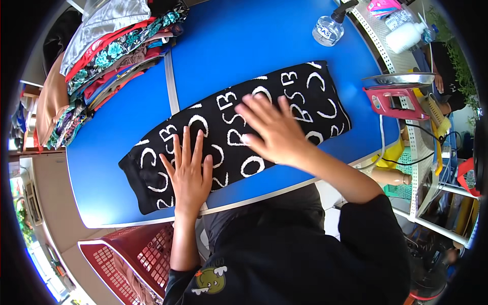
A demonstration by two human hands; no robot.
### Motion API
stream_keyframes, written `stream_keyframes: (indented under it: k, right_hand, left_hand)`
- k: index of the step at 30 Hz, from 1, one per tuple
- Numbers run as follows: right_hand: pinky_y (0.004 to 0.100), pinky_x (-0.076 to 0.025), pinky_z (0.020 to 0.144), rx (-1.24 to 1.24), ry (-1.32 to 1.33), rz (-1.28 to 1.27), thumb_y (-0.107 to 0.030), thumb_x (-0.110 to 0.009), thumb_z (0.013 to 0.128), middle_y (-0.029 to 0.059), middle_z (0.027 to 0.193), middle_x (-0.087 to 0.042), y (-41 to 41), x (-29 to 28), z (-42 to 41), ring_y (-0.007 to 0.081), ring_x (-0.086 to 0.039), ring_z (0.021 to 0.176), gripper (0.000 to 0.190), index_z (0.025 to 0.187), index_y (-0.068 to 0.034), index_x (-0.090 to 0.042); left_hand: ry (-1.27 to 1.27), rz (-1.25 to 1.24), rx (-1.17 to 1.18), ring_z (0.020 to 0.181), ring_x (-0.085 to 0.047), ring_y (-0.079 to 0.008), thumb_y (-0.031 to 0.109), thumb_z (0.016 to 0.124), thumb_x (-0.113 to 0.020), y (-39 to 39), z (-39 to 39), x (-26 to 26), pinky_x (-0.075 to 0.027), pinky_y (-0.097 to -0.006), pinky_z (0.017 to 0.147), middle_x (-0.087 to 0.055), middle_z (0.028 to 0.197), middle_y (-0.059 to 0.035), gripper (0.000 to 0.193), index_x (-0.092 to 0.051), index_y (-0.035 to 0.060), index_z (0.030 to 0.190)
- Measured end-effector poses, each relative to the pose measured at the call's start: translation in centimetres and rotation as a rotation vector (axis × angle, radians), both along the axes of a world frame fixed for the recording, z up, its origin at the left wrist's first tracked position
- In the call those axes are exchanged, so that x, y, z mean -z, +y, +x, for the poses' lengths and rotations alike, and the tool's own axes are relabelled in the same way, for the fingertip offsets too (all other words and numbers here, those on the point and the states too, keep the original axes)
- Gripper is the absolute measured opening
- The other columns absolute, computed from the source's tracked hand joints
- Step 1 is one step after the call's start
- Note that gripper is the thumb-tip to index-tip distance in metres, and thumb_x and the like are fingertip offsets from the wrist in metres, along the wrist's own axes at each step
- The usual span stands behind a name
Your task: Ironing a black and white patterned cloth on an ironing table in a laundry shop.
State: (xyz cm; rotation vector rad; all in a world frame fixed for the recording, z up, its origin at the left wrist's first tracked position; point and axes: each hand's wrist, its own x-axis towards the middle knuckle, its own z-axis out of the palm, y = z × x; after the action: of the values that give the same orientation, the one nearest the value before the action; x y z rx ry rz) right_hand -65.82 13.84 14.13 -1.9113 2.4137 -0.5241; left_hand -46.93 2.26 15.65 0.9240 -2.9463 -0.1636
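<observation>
A folded black knit garment (206, 152) with white letter patterns lies in a long, flat strip across the blue tabletop (236, 42). My left hand (189, 167) rests palm down on its left half, fingers spread. Over the right half is my right hand (272, 131), slightly blurred, with fingers apart; whether it touches the cloth I cannot tell. Neither hand grips anything. A plain black ribbed band (133, 183) forms the garment's left end.
Folded clothes (114, 57) are stacked at the far left. A clear pump bottle (328, 30) stands at the far right. Beyond the right edge, a pink scale (396, 103) with a metal pan sits by a white perforated rack (419, 152). A red laundry basket (152, 251) is below left.
</observation>
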Motion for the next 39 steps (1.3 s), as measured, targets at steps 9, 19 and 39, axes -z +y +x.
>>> stream_keyframes:
  k: [9,19,39]
  right_hand:
    - [0.0434,-0.040,0.088,0.574,0.116,-0.258,-0.024,-0.050,0.087,0.0131,0.118,-0.052,11.5,1.5,-12.3,0.0313,-0.051,0.105,0.034,0.116,-0.005,-0.049]
    - [0.0321,-0.041,0.074,0.704,-0.128,-0.173,-0.020,-0.059,0.083,0.0062,0.092,-0.055,16.6,-0.9,-4.9,0.0230,-0.052,0.083,0.013,0.083,-0.007,-0.058]
    - [0.0356,-0.038,0.081,0.808,-0.027,0.029,-0.005,-0.056,0.078,0.0050,0.100,-0.053,17.2,-0.5,-6.2,0.0250,-0.050,0.091,0.013,0.090,-0.010,-0.056]
  left_hand:
    - [0.024,-0.017,-0.006,0.136,-0.015,-0.0305,0.027,0.089,-0.040,0.1,-0.1,0.3,-0.007,-0.0601,0.103,-0.023,0.146,-0.0078,0.050,-0.033,0.0169,0.138]
    - [0.011,-0.028,-0.029,0.137,-0.014,-0.0291,0.027,0.090,-0.040,0.3,-0.1,0.4,-0.006,-0.0590,0.104,-0.023,0.146,-0.0055,0.049,-0.034,0.0173,0.137]
    - [-0.003,-0.034,-0.022,0.137,-0.013,-0.0287,0.027,0.090,-0.040,0.1,-0.2,0.7,-0.006,-0.0591,0.104,-0.024,0.146,-0.0049,0.048,-0.035,0.0181,0.137]
